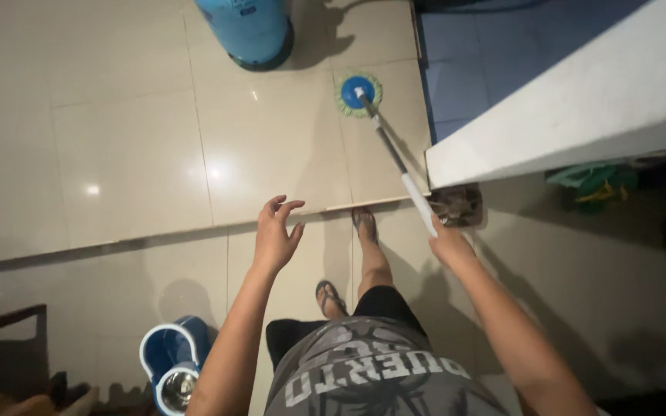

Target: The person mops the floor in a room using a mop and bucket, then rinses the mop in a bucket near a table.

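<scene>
My right hand [447, 240] grips the white lower part of a spin mop's handle [418, 202]. The handle slants up and left to the round mop head [358, 95], blue on top with a green fringe, which lies flat on the beige floor tiles [125, 146]. My left hand [275, 231] hovers over the floor with fingers spread and holds nothing. My feet in sandals [364, 225] stand near a step edge in the tiles.
A blue gas cylinder [248, 29] stands at the top, just beyond the mop head. A white ledge [580, 100] runs along the right. A blue mop bucket with a metal basket [173, 368] sits at the lower left, beside a dark wooden chair [5, 350].
</scene>
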